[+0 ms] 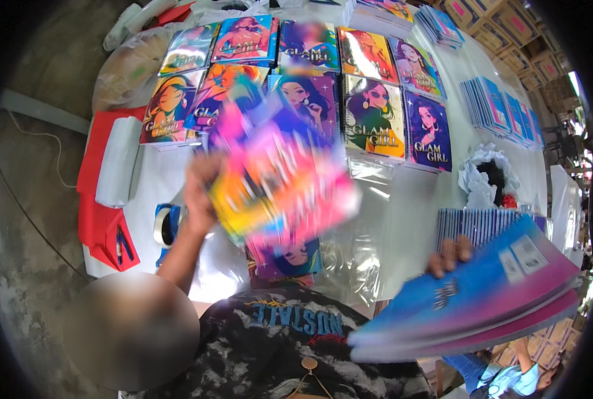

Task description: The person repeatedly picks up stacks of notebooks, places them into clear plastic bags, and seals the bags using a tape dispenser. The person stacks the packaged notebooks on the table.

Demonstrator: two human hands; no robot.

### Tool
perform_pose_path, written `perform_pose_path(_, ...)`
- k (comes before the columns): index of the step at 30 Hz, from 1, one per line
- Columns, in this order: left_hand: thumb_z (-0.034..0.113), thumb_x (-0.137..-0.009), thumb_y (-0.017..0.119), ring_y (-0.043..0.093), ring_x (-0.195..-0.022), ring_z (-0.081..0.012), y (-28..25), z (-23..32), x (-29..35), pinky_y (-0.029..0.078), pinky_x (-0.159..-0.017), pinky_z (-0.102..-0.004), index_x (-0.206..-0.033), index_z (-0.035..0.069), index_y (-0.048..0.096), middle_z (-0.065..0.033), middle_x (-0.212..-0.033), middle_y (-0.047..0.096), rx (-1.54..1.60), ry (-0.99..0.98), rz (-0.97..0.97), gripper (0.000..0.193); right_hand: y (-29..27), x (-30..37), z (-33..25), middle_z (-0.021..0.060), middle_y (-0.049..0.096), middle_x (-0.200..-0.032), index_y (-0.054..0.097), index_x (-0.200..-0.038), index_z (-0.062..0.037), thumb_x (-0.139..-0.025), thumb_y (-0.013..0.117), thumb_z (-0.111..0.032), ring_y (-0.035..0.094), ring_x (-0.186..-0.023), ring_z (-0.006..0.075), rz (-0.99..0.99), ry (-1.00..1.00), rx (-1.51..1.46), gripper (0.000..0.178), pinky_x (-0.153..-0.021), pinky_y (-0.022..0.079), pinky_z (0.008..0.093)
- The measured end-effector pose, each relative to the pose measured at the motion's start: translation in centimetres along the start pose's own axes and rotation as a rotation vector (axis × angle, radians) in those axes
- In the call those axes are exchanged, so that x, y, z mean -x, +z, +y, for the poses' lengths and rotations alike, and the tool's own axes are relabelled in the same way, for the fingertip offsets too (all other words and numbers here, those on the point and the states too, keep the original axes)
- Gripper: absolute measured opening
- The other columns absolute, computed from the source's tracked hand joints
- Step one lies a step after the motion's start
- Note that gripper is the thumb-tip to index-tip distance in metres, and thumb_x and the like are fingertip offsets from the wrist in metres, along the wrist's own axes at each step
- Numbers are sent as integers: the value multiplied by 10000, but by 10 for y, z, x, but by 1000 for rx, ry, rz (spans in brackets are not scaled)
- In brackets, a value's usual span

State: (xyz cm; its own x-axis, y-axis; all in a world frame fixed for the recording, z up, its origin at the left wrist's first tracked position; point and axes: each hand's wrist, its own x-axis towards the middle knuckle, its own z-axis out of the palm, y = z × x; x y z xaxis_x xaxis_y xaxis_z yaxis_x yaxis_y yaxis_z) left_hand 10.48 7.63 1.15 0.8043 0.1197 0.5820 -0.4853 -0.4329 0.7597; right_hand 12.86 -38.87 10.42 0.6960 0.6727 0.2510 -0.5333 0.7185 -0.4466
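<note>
My left hand (202, 189) grips a colourful notebook (283, 183) by its left side, above the middle of the table. Motion smears its yellow, pink and purple cover, so I cannot tell whether it is one or more. At the right, my right hand (451, 256) is closed on the far edge of several blue-and-pink notebooks (469, 292), held tilted near my body. Directly in front of me lies another notebook (286, 263) with a drawn figure, partly under the blurred one. Beyond my hands, illustrated spiral notebooks (373, 120) lie in two rows of stacks.
Clear plastic film (370, 219) covers part of the white table. Left are a white roll (118, 163), red sheets (100, 219), pens (123, 245) and a tape roll (168, 226). Right are upright notebooks (476, 226), crumpled plastic (486, 173) and blue notebook stacks (486, 103). Another person (509, 379) appears lower right.
</note>
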Motion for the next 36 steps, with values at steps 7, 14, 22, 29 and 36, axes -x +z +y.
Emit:
perform_pose_path(7,-83,-636,591,548,-1039,-267,-27,56,65,364,-945,-427,-655,76,566,-104,-1157,581,-484,-189,-261,161,-11,-36,167,91,542,-1013,548,-1033,-10,-858,602,-273,472,-1037,245,723,226,523,321,-892,386,405)
perform_pose_path(14,21,-767,612,572,-873,-218,-26,116,37,431,-839,-331,-1154,15,535,-100,-917,568,-192,13,175,395,-52,-20,173,5,542,-748,563,-786,-44,-826,650,-185,513,-683,92,879,111,1349,170,-635,412,231)
perform_pose_path(22,-33,-738,521,468,-1165,-279,4,91,107,316,-1012,-476,-1140,145,621,-75,-1165,564,-546,-64,-510,450,58,-60,105,-25,583,-863,588,-1036,-52,-877,591,-148,495,-725,23,750,-401,847,186,-660,393,179)
perform_pose_path(29,270,-813,590,305,-1292,-362,84,93,89,204,-1049,-513,-1270,117,499,-139,-1347,414,-467,-330,-369,491,-80,-35,194,47,547,-801,565,-881,-56,-748,729,-295,537,-752,176,846,304,1628,319,-677,440,344)
perform_pose_path(36,405,-779,598,190,-1353,-372,104,86,97,90,-1072,-566,-1330,185,455,-128,-1433,313,-634,-395,-651,610,-196,-155,-36,131,651,-912,616,-1004,25,-797,669,-147,610,-795,233,1031,-602,1860,274,-775,474,329)
